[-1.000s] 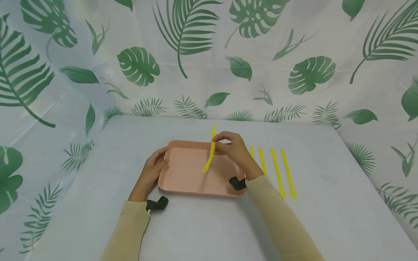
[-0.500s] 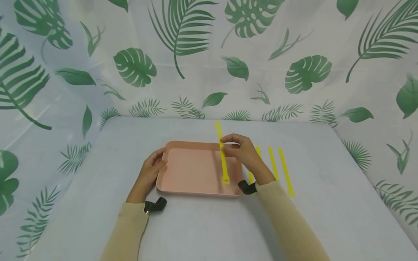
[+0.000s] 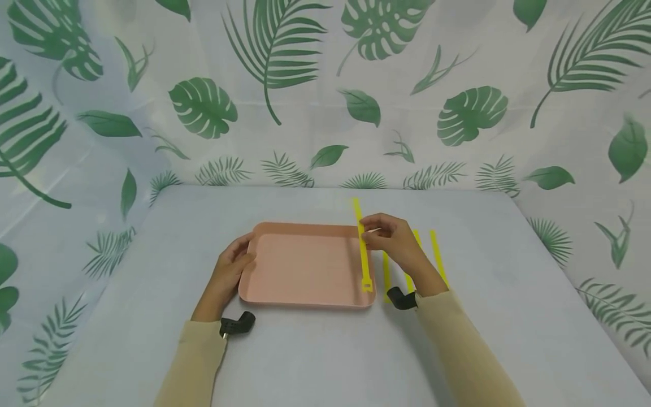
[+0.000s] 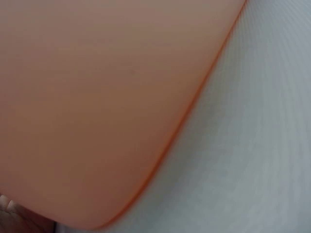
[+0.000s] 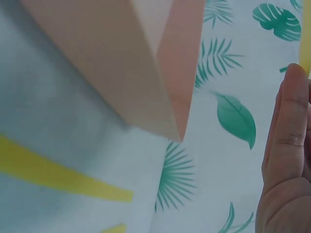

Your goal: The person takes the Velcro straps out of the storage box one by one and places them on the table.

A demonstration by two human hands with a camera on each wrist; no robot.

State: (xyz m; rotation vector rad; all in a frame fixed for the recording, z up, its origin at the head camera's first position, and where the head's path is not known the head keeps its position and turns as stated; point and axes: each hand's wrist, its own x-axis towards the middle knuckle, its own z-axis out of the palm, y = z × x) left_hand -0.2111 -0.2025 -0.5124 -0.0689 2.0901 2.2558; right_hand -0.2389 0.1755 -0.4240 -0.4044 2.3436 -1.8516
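Observation:
My right hand [image 3: 394, 243] pinches a yellow cable tie [image 3: 364, 263] between thumb and fingertips. The tie hangs nearly upright, its slotted head lowest, over the right end of a pink tray [image 3: 300, 268]. In the right wrist view the hand [image 5: 286, 155] shows at the right edge, with a sliver of the tie [image 5: 305, 39] at its fingertips. My left hand [image 3: 228, 277] grips the tray's left rim, thumb on the inner side. The left wrist view is mostly filled by the tray [image 4: 97, 111], with a bit of hand at the lower left.
Several more yellow ties [image 3: 386, 277] lie side by side on the white tabletop right of the tray, partly hidden by my right hand and forearm. Ties [image 5: 63, 170] also show in the right wrist view. A leaf-print curtain [image 3: 305, 113] stands behind the table.
My right hand has moved right with the tie, from over the tray's middle to its right end. The tie has swung from slanted to nearly straight. My left hand still holds the tray.

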